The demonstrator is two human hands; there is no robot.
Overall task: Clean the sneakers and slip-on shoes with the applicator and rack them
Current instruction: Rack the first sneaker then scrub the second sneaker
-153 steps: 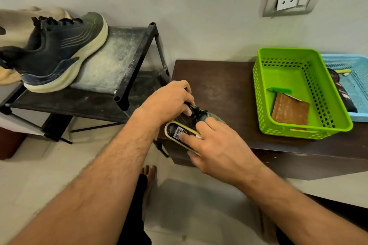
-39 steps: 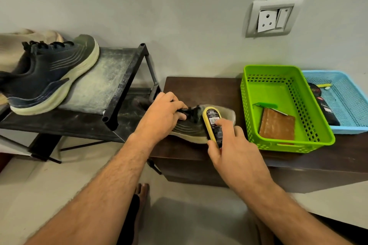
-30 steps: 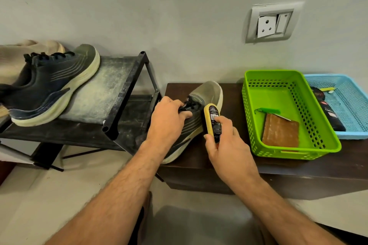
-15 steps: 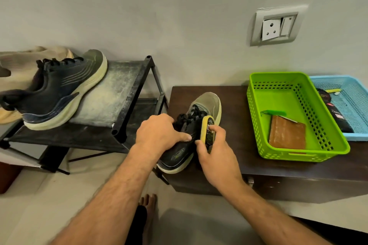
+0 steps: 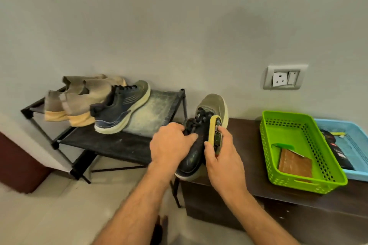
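Holding a sneaker (image 5: 201, 141) tilted over the tabletop (image 5: 251, 157) edge.
Left hand (image 5: 169, 145) grips its laces; right hand (image 5: 223, 155) pinches the applicator (image 5: 215, 131) against its side. 1 sneaker and 2 slip-ons (image 5: 79, 101) sit on the rack (image 5: 119, 143).

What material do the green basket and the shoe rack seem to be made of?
The green basket looks like moulded plastic: bright glossy colour, walls pierced with regular holes. The shoe rack seems to have thin black metal bars, with dark shelves, perhaps fabric, though the dusty surface leaves this uncertain.
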